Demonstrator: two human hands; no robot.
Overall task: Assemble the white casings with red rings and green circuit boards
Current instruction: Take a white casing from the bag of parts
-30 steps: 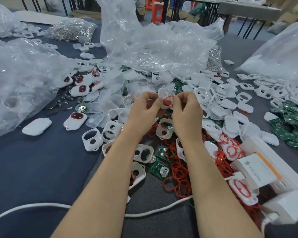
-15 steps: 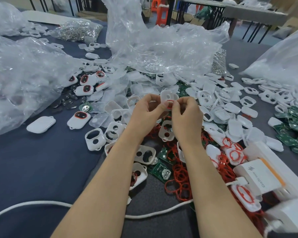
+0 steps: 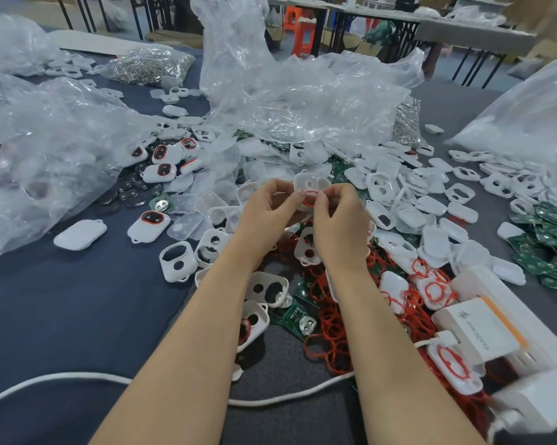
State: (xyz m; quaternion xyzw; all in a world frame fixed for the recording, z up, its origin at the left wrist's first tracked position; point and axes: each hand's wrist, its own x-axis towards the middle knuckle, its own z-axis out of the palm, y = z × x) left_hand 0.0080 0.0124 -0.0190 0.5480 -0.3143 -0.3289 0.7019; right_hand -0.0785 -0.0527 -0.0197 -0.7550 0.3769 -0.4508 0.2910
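Both hands are raised over the table's middle and hold one white casing (image 3: 306, 183) between them. My left hand (image 3: 267, 213) grips its left side. My right hand (image 3: 339, 220) pinches a red ring (image 3: 309, 198) against the casing's lower opening. Below the hands lies a heap of loose red rings (image 3: 330, 329) mixed with green circuit boards (image 3: 298, 313) and empty white casings (image 3: 178, 261). More green boards (image 3: 547, 232) are piled at the right edge. Casings fitted with red rings (image 3: 148, 221) lie to the left.
Crumpled clear plastic bags (image 3: 302, 101) cover the back and left of the dark table (image 3: 61, 316). A white cable (image 3: 78, 377) crosses the near edge. White chargers on a power strip (image 3: 482, 335) sit at the lower right. Bags of metal clips (image 3: 148, 67) lie far back.
The view has shifted slightly; both hands stay together on the casing, and the fingers keep working the red ring at its lower opening.
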